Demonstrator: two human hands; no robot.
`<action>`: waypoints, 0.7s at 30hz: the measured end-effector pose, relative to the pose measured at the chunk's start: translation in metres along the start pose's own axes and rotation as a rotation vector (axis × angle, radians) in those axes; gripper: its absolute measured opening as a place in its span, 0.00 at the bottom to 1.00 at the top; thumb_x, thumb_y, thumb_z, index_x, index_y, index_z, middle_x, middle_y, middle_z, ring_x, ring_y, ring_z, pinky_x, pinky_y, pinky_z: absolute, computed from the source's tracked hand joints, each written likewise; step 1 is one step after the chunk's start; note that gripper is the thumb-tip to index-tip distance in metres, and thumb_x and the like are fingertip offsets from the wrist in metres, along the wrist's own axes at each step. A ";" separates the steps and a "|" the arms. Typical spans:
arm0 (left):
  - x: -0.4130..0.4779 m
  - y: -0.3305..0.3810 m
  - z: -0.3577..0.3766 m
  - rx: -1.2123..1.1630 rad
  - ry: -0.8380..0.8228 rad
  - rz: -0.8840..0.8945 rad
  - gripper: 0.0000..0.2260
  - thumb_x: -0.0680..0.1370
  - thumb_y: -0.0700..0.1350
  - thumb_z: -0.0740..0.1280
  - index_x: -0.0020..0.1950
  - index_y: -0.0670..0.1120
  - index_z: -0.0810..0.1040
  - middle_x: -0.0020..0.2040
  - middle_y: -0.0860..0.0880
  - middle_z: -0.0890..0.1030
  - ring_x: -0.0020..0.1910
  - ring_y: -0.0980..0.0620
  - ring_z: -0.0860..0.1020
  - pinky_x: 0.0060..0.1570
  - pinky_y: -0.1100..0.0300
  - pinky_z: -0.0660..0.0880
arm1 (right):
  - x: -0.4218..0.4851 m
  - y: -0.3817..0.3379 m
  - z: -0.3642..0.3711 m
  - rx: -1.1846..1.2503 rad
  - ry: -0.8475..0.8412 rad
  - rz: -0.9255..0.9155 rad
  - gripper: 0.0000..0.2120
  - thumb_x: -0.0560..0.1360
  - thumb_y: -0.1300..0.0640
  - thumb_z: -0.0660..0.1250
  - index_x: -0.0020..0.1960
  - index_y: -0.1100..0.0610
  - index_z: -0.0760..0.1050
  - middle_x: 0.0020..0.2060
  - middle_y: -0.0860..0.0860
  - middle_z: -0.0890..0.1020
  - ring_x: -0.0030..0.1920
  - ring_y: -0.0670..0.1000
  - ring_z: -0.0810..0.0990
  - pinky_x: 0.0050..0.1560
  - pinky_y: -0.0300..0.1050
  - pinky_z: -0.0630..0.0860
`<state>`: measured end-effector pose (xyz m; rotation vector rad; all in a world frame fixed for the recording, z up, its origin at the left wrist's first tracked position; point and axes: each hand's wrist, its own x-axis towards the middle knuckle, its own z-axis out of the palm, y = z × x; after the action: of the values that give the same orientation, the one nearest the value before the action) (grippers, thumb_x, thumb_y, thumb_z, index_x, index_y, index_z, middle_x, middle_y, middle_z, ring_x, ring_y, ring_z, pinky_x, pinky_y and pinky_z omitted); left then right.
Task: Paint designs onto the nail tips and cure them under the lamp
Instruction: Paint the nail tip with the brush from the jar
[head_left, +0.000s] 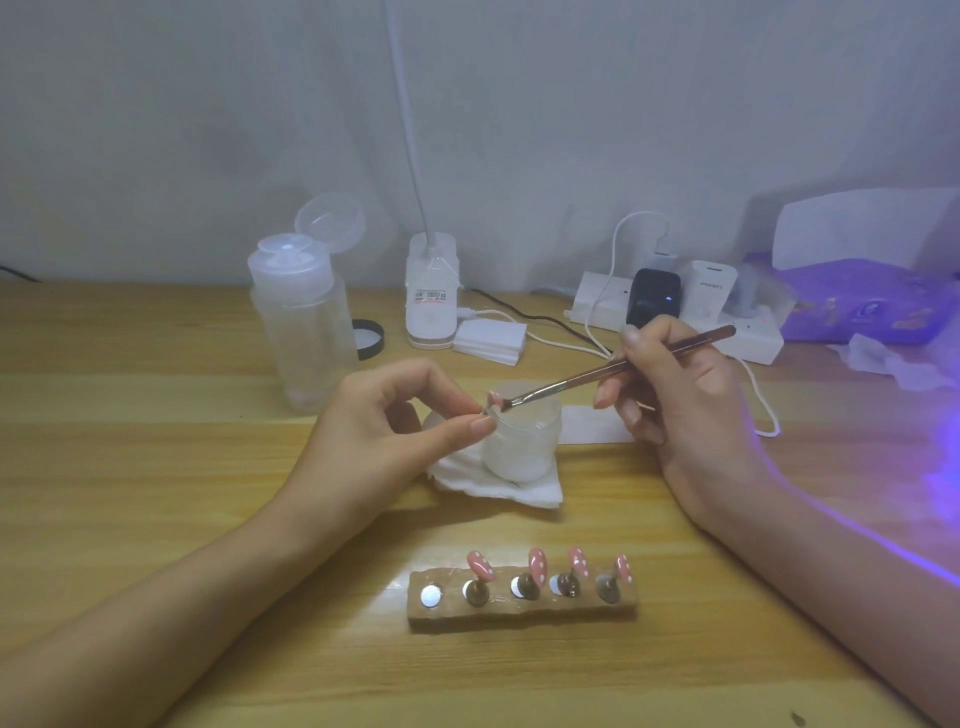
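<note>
Nearest, the holder block (522, 605) carries four pink tips (479, 564). Farther, the left hand (384, 431) pinches a light, probably smudge-prone nail tip (494, 399) by its stem. The right hand (685, 405) pinches the brush (623, 364).

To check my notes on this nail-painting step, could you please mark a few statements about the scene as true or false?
1. The right hand holds the brush. True.
2. The left hand holds a nail tip at the brush's bristles. True.
3. The holder carries five nail tips. False: it carries four pink tips, and its leftmost spot is bare.
4. The tall bottle has its cap closed. False: the cap is flipped open.
5. The small jar stands on bare wood. False: it stands on a white pad.
</note>
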<state>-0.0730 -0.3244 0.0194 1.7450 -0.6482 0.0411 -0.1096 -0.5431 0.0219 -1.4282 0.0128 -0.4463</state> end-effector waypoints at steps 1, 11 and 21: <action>0.000 0.000 0.000 -0.009 -0.004 -0.001 0.08 0.67 0.50 0.74 0.37 0.47 0.80 0.26 0.62 0.76 0.23 0.61 0.64 0.26 0.75 0.61 | 0.000 0.000 -0.001 0.005 0.020 0.004 0.14 0.80 0.54 0.64 0.37 0.54 0.67 0.27 0.53 0.80 0.22 0.45 0.67 0.23 0.32 0.61; 0.001 -0.001 -0.002 -0.053 -0.016 -0.027 0.07 0.67 0.51 0.75 0.35 0.49 0.81 0.31 0.58 0.80 0.24 0.61 0.65 0.27 0.73 0.63 | 0.000 -0.001 -0.002 0.032 0.030 0.002 0.14 0.78 0.50 0.67 0.36 0.50 0.70 0.27 0.52 0.81 0.24 0.46 0.68 0.24 0.35 0.61; 0.001 -0.002 -0.001 -0.065 -0.019 -0.008 0.08 0.67 0.50 0.75 0.36 0.47 0.81 0.30 0.59 0.79 0.24 0.61 0.64 0.27 0.73 0.62 | 0.000 -0.001 -0.002 0.047 0.009 -0.023 0.12 0.77 0.49 0.66 0.36 0.51 0.71 0.28 0.52 0.81 0.24 0.46 0.69 0.25 0.34 0.63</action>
<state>-0.0713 -0.3236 0.0176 1.6873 -0.6496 -0.0026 -0.1105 -0.5454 0.0221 -1.3816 -0.0068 -0.4686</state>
